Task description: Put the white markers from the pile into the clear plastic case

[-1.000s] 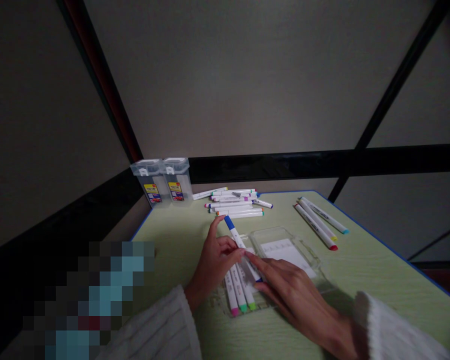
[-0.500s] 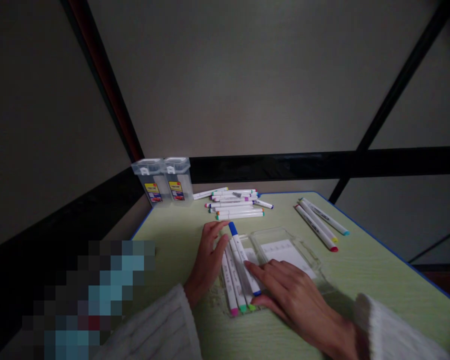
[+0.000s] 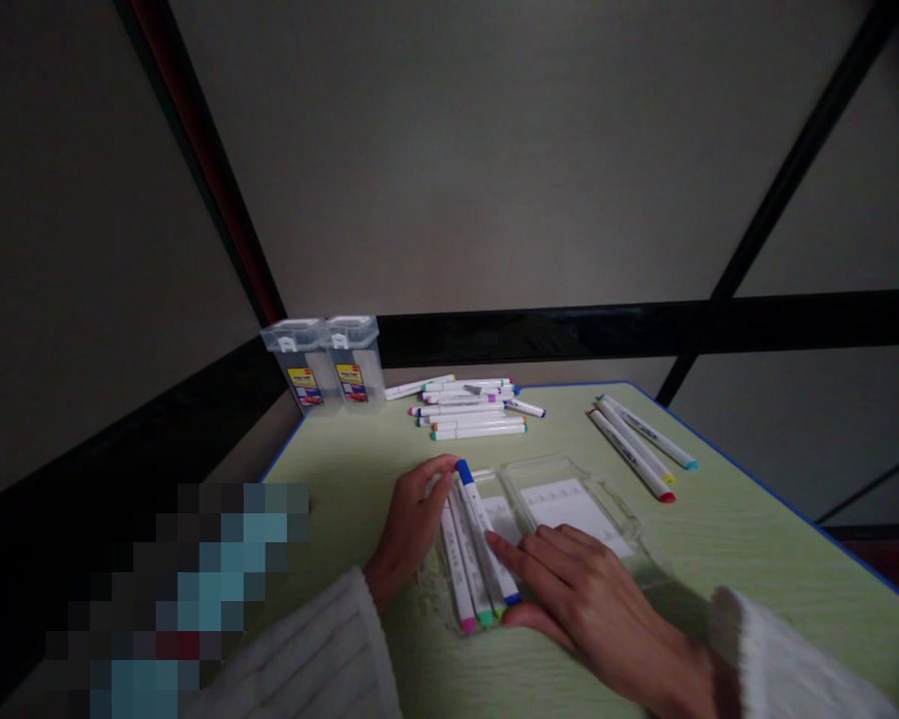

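Observation:
A white marker with blue ends (image 3: pixel 476 510) lies slantwise over the left half of an open clear plastic case (image 3: pixel 546 462). My left hand (image 3: pixel 411 519) has its thumb and index finger at the marker's far blue end. Its near end is at my right hand (image 3: pixel 588 589), whose index finger presses on the barrel while the thumb sits by the tip. Beside it in the case lie a pink-ended marker (image 3: pixel 457 569) and a green-ended marker (image 3: pixel 479 594). A light green end (image 3: pixel 498 607) shows partly under the blue marker. White paper (image 3: pixel 575 511) lies in the case's right half.
Several loose markers (image 3: pixel 468 409) lie in a pile at the back of the table. Three more, one of them red-ended (image 3: pixel 629 454), lie at the right. Two clear lidded boxes (image 3: pixel 360 364) stand at the back left, against the wall.
The blue marker has slid slightly toward me and lies lower over the case. My left fingers have come nearer along with its far end; my right hand has shifted down a little.

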The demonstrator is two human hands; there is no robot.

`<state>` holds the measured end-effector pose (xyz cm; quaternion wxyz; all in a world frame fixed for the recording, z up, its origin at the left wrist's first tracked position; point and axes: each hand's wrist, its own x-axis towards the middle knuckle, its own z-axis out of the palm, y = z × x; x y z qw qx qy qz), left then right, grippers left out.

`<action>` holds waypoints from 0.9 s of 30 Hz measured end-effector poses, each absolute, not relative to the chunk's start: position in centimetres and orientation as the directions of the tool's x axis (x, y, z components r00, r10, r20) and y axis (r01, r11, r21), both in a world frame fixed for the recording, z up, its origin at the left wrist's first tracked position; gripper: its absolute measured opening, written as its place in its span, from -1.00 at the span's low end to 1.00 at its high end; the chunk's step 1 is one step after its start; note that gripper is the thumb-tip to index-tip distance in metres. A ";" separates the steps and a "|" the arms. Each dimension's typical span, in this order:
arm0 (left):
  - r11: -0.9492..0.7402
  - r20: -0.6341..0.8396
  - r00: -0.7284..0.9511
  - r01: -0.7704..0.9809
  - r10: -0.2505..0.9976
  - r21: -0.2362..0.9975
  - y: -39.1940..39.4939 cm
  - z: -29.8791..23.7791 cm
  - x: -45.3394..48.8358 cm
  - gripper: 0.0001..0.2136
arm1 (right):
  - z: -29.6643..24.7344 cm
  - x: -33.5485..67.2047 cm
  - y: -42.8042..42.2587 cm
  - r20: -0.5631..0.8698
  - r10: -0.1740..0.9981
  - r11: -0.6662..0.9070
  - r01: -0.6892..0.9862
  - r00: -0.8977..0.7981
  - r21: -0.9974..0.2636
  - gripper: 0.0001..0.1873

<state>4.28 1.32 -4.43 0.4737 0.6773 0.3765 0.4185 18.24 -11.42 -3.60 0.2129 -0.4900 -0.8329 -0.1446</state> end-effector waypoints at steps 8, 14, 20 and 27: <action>-0.493 0.402 0.386 0.174 0.831 0.852 1.8 -5.3 4.2 -0.82 | -3.7 18.3 -11.3 0.447 0.774 0.498 0.867 -0.449 0.011 -0.44; -0.519 0.421 0.386 0.199 0.821 0.831 1.9 -5.7 4.3 -0.80 | -4.1 18.3 -11.2 0.358 0.814 0.489 0.872 -0.457 0.001 -0.45; -0.500 0.378 0.411 0.246 0.830 0.830 1.8 -5.8 4.3 -0.78 | -4.1 18.3 -11.2 0.362 0.813 0.486 0.874 -0.457 0.011 -0.48; -0.476 0.327 0.446 0.278 0.834 0.834 1.6 -5.6 4.3 -0.78 | -4.0 18.3 -11.1 0.334 0.827 0.479 0.878 -0.453 0.004 -0.51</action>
